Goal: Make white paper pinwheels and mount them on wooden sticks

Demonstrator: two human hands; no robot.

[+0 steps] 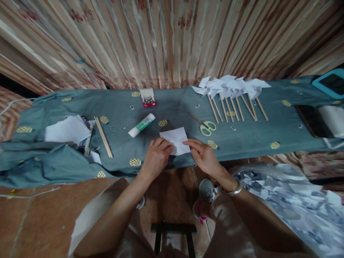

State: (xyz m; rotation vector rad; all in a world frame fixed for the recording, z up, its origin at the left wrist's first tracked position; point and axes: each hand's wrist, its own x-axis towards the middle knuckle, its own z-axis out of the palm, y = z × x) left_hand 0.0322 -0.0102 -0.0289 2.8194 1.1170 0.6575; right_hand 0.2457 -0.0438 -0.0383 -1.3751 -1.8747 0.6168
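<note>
A small white square of paper (174, 136) is between my hands near the table's front edge. My left hand (158, 157) has its fingers curled on the paper's lower left part. My right hand (204, 156) pinches the paper's right edge between thumb and fingers. Just beyond the paper, to the left, lies a glue stick (142, 125) with a green label. Scissors (206, 127) with pale green handles rest behind my right hand. Farther right, several white paper pinwheels (231, 86) on wooden sticks lie in an overlapping row.
A small box of metal pins (148, 100) stands open at the back. To the left are a stack of white paper (68, 130) and several wooden sticks (103, 137). A dark phone (310, 121) lies at right. A clear bag of paper pieces (290, 200) sits below, beside my leg.
</note>
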